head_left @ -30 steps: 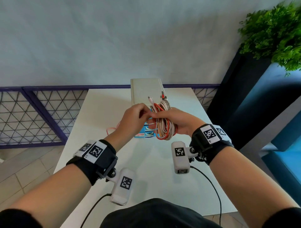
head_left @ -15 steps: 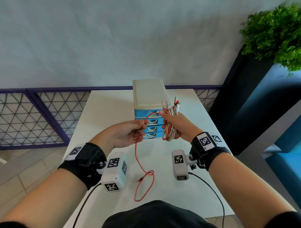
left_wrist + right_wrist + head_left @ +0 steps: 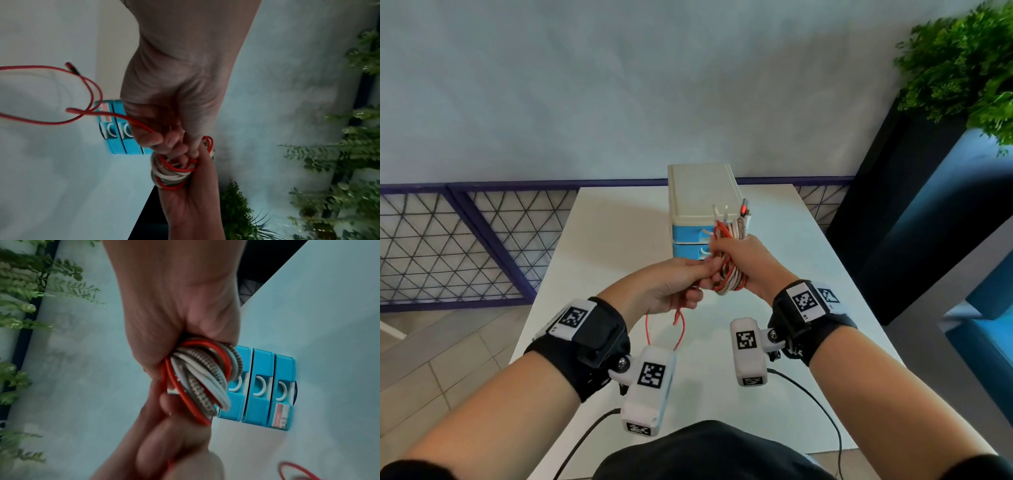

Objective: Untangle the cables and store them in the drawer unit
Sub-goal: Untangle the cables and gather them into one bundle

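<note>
A tangled bundle of red, white and braided cables (image 3: 729, 274) sits in the grip of my right hand (image 3: 722, 262), held in the air in front of the drawer unit (image 3: 702, 202), which has a cream top and blue drawers, all closed. My left hand (image 3: 703, 274) meets the bundle from the left and pinches a red cable (image 3: 679, 329), whose loose loop hangs below the fist. In the left wrist view the red cable (image 3: 82, 113) runs out of my left hand (image 3: 164, 142) beside the bundle (image 3: 172, 175). In the right wrist view my right hand (image 3: 180, 324) wraps the bundle (image 3: 201, 382) in front of the drawer unit (image 3: 263, 386).
The white table (image 3: 619, 240) stretches under both hands. A purple mesh railing (image 3: 465, 240) runs behind and left of it. A green plant (image 3: 962, 68) in a dark planter (image 3: 893, 205) stands at the right. Black wrist-camera leads (image 3: 818, 404) trail near the table's front edge.
My left hand drew a red cable down and left out of the bundle, then came back up to the bundle. The red loop that lay on the table now hangs in the air.
</note>
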A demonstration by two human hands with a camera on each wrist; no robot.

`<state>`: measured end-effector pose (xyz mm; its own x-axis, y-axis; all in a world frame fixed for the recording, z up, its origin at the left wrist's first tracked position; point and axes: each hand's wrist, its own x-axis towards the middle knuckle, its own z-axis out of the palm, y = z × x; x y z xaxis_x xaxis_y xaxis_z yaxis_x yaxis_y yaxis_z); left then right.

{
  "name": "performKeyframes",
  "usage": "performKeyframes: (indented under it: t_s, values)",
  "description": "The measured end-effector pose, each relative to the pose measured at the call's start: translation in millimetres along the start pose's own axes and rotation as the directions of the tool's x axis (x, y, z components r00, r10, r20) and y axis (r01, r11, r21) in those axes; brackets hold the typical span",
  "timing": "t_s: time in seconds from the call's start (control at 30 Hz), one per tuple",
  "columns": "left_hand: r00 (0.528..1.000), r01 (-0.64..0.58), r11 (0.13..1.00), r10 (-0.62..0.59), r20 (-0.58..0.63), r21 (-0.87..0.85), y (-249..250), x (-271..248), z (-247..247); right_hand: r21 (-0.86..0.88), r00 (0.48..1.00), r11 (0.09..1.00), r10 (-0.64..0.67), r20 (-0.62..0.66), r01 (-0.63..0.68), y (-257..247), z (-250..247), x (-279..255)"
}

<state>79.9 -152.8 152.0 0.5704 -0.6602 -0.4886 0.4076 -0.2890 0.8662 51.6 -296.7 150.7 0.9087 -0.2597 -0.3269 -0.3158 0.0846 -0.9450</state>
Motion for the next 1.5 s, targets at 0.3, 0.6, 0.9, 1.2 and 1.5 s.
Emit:
performKeyframes:
  t_s: [0.3, 0.6, 0.9, 1.2, 1.5]
  values:
    - [0.971, 0.126, 0.934, -0.185, 0.151, 0.334, -41, -6, -35, 0.232, 0.997, 0.973, -0.002, -0.076, 0.02, -10, -24, 2]
    - [0.899, -0.115, 0.738, 0.363, -0.247, 0.665, -27, 11, -31, -0.228, 0.978, 0.972, 0.099, 0.185, -0.056, 6, -15, 1]
    - [0.764, -0.275, 0.715, 0.568, -0.305, 0.643, -22, 12, -17, -0.148, 0.937, 0.987, 0.116, 0.331, -0.07, 14, -7, -4]
    - [0.99, -0.038, 0.991, 0.054, -0.13, 0.126, -16, 11, -15, -0.138, 0.965, 0.99, 0.02, 0.261, 0.017, 10, -15, 3]
    - [1.0, -0.006, 0.953, 0.008, 0.005, -0.302, -21, 3, -33, -0.114, 0.996, 0.993, -0.012, -0.085, 0.003, 18, -46, 26]
